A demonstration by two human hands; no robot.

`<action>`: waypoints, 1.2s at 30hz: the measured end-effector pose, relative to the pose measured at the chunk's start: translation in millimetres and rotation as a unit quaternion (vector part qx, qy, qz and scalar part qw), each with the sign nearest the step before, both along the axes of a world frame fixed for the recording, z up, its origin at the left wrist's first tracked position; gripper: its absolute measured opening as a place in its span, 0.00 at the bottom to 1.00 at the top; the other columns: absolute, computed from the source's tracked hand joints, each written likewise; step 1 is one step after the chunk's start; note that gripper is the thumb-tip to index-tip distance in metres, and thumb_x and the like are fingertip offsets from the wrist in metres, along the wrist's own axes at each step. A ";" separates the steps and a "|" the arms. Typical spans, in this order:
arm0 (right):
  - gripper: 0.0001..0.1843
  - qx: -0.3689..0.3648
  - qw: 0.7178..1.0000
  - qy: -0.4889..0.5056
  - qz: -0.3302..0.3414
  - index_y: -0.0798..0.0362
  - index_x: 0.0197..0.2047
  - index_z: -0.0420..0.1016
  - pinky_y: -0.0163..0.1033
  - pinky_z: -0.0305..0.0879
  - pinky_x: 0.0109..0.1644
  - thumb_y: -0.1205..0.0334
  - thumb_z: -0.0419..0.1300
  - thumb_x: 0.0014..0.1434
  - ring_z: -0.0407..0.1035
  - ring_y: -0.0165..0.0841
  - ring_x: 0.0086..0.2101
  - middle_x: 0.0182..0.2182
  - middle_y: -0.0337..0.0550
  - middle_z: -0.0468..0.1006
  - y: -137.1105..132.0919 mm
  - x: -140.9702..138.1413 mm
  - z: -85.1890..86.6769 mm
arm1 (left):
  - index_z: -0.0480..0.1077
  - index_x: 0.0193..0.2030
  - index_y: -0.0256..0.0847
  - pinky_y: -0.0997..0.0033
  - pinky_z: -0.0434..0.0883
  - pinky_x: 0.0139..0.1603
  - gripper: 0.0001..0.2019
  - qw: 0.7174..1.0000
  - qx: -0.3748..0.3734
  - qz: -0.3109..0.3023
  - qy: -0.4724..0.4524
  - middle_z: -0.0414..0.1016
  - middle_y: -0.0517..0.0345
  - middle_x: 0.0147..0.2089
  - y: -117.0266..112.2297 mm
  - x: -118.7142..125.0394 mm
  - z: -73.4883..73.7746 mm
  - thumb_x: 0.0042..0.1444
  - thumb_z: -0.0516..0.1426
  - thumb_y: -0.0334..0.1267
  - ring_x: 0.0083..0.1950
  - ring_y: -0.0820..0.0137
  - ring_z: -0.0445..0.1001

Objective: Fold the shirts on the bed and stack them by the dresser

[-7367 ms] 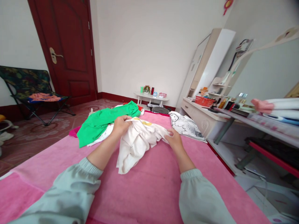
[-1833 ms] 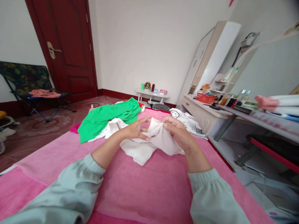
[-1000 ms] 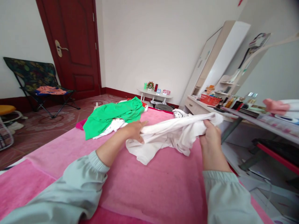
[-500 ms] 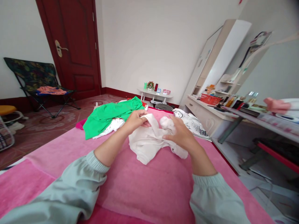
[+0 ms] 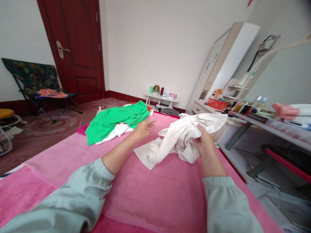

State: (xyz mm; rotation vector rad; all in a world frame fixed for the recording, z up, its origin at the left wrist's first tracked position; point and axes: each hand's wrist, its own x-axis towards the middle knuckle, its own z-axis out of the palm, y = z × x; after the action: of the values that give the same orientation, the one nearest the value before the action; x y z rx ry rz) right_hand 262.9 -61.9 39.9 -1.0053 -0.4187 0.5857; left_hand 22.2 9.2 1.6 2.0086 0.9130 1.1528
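Note:
A crumpled white garment lies partly on the pink bed cover, its right side lifted. My right hand grips it at that side, thumb on top and fingers partly hidden in the folds. My left hand hovers to the left of the garment, apart from it, with its fingers extended and nothing in them. Beyond my left hand a green garment lies over some white cloth in a loose heap. Behind the white garment, the black-and-white patterned cloth is almost wholly covered.
On the right stand a dressing table with a red basket and bottles, and a grey-legged desk. A low white shelf is by the far wall. A folding chair stands left, near the dark red door.
My right hand has pulled the white garment up and to the right, spreading it over the patterned cloth. My left hand has let go of the white garment.

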 end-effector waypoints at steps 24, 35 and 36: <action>0.16 0.162 0.980 0.009 -0.114 0.53 0.36 0.66 0.42 0.77 0.39 0.68 0.66 0.43 0.74 0.30 0.34 0.32 0.33 0.74 -11.2 37.0 18.5 | 0.74 0.35 0.41 0.63 0.69 0.47 0.10 0.959 0.008 -0.064 0.278 0.78 0.52 0.40 -19.6 13.3 -25.7 0.43 0.59 0.34 0.44 0.59 0.75; 0.18 0.284 0.951 -0.103 -0.071 0.55 0.41 0.72 0.38 0.76 0.40 0.65 0.67 0.44 0.74 0.33 0.39 0.36 0.38 0.76 -46.2 -9.9 60.9 | 0.56 0.25 0.42 0.78 0.66 0.27 0.07 0.831 0.061 0.169 -0.527 0.59 0.67 0.23 -21.1 -52.9 96.8 0.47 0.54 0.35 0.25 0.76 0.64; 0.16 0.279 0.951 -0.109 -0.073 0.53 0.41 0.72 0.38 0.75 0.41 0.65 0.65 0.46 0.74 0.33 0.41 0.37 0.38 0.76 -54.3 -15.5 68.2 | 0.54 0.23 0.43 0.78 0.66 0.26 0.11 0.826 0.072 0.165 -0.535 0.55 0.67 0.21 -32.5 -60.1 108.9 0.46 0.55 0.35 0.24 0.76 0.62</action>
State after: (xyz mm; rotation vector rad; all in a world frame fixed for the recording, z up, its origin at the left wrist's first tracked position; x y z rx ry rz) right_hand 247.4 -116.3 108.1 -0.5483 -0.6562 0.1987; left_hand -37.9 -23.3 110.5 0.9507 0.5521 2.2269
